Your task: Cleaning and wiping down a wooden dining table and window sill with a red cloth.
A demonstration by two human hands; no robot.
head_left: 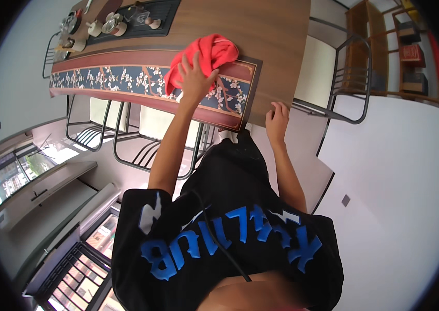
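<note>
A crumpled red cloth (215, 52) lies on the patterned table runner (121, 78), near the runner's right end. My left hand (194, 80) rests on the cloth's near side with its fingers spread, not closed round it. Part of the cloth under the palm is hidden. My right hand (277, 118) is at the near edge of the wooden table (276, 62), right of the runner's end. Its fingers are slightly bent and nothing shows in them. Whether they touch the table edge I cannot tell.
A black tray (170, 15) with a glass pot (114, 23) and small cups sits at the table's far left. Metal-framed chairs with pale seats stand along the near side (152, 116) and at the right end (318, 67). Wooden shelves (380, 46) stand farther right.
</note>
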